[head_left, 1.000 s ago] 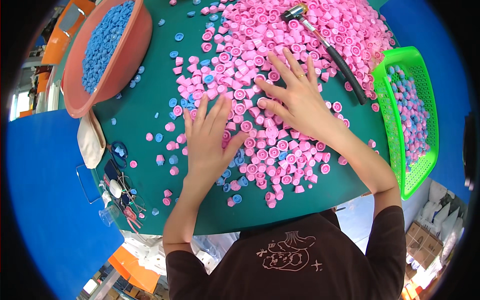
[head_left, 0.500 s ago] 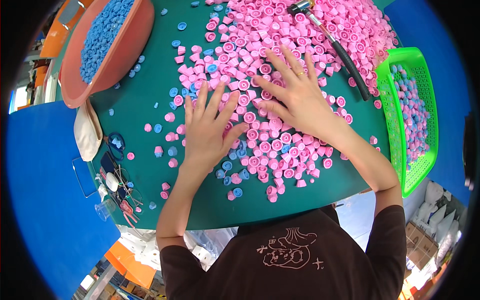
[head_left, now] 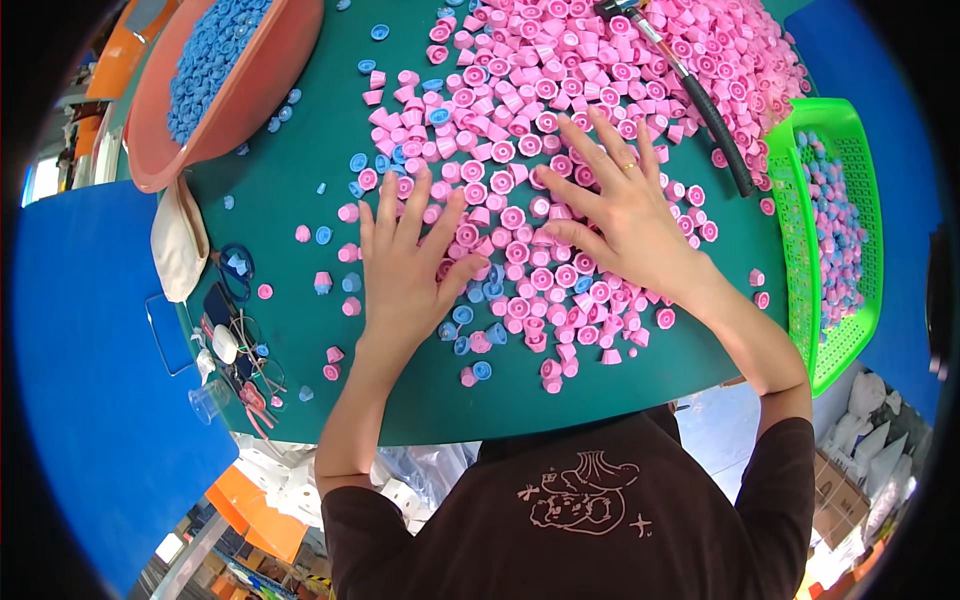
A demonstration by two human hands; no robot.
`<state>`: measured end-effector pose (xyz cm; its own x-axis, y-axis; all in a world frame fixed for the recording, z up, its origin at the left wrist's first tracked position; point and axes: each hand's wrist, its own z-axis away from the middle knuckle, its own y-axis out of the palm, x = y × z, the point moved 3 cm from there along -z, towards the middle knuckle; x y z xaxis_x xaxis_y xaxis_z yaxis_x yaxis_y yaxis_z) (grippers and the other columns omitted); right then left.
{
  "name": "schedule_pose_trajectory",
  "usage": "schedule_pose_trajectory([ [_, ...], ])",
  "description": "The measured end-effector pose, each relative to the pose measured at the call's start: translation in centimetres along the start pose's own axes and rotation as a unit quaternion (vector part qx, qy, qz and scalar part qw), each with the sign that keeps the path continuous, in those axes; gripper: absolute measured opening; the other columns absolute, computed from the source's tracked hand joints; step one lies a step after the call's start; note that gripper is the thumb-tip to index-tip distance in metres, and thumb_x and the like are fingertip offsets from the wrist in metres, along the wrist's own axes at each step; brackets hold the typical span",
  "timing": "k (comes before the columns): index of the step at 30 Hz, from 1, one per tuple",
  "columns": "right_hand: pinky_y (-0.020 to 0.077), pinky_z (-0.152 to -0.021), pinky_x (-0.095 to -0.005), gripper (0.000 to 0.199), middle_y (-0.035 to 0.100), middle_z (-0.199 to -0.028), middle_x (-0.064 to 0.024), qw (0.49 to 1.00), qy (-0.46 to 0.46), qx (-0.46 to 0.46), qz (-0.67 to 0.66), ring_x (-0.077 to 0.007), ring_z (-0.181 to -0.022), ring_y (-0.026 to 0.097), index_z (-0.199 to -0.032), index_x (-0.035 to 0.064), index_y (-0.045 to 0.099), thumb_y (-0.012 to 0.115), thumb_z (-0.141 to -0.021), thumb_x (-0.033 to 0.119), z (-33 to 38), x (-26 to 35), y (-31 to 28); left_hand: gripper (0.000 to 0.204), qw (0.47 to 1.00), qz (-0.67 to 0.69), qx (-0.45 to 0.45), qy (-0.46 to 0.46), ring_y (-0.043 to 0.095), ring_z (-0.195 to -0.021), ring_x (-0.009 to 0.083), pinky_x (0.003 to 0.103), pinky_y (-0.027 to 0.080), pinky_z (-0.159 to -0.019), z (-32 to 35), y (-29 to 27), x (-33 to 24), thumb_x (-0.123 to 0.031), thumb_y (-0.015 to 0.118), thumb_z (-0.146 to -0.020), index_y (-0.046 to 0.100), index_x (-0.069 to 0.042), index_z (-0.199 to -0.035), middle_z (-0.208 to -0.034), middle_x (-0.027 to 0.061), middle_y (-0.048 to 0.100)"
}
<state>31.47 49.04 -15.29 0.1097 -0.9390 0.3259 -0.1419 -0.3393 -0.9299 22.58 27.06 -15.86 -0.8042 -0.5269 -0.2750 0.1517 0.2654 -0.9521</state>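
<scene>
Many small pink plastic cup-shaped pieces (head_left: 541, 278) lie spread over the green tabletop. My left hand (head_left: 405, 265) rests palm down at their left side, fingers stretched and a little apart, thumb by several small blue caps (head_left: 463, 315). Palm down with fingers spread, my right hand (head_left: 625, 215) lies over the pink pieces farther right; a ring is on one finger. Neither hand grips anything that shows. What lies beneath the palms is hidden. Beyond the right hand, a hammer (head_left: 715, 125) with a black handle lies on and beside the pink heap (head_left: 660, 50).
At the far left, a reddish basin (head_left: 250, 115) holds blue caps. A green basket (head_left: 862, 180) of pink-and-blue pieces stands at the right edge. Along the left edge are a cream cloth pouch (head_left: 178, 250), scissors (head_left: 238, 285), pink-handled pliers (head_left: 257, 405) and a clear cup (head_left: 208, 402).
Both hands have drawn slightly toward me across the pieces and a little farther apart, fingers still spread. The whole view has shifted slightly.
</scene>
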Motion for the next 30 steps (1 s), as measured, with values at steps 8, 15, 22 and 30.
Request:
schedule_pose_trajectory([
  [8,0.0112,-0.113,-0.0641,0.05,0.029,-0.154,-0.0145,0.999,-0.036,-0.018,-0.02,-0.0368,-0.145,0.02,-0.13,0.0192,0.059,0.067,-0.086,0.041,-1.6,0.7,0.7,0.054,0.998,0.002,-0.02,-0.052,0.023,-0.142,0.0428,0.065,0.015,-0.11,1.0,-0.2,0.7,-0.043,0.065,-0.087,0.057,-0.014,-0.132,-0.149,0.0149,0.038],
  [15,0.0106,-0.113,-0.0636,0.046,0.033,-0.152,-0.0146,1.0,-0.006,-0.018,-0.009,-0.0369,-0.145,0.022,-0.128,0.0169,0.062,0.066,-0.086,0.036,0.0,0.0,-0.1,0.058,0.999,0.033,0.007,-0.016,0.02,-0.143,0.0432,0.066,0.014,-0.11,1.7,-0.7,-1.6,-0.045,0.067,-0.085,0.057,-0.016,-0.134,-0.151,0.0141,0.035],
  [22,0.0111,-0.113,-0.0637,0.046,0.033,-0.153,-0.014,0.997,-0.048,0.019,-0.05,-0.0385,-0.144,0.024,-0.129,0.0211,0.062,0.068,-0.084,0.034,4.0,0.7,-1.1,0.06,0.998,0.064,0.004,-0.002,0.021,-0.143,0.0435,0.067,0.016,-0.109,3.2,0.1,-3.0,-0.047,0.069,-0.082,0.059,-0.016,-0.132,-0.152,0.0129,0.034],
  [30,0.0118,-0.112,-0.0647,0.044,0.033,-0.152,-0.015,0.999,-0.003,-0.037,-0.018,-0.0387,-0.143,0.024,-0.129,0.0167,0.061,0.059,-0.091,0.04,2.0,-0.3,0.7,0.057,0.998,0.066,0.001,0.009,0.021,-0.143,0.0426,0.066,0.015,-0.11,3.6,0.2,-3.8,-0.045,0.068,-0.084,0.058,-0.015,-0.132,-0.151,0.0116,0.037],
])
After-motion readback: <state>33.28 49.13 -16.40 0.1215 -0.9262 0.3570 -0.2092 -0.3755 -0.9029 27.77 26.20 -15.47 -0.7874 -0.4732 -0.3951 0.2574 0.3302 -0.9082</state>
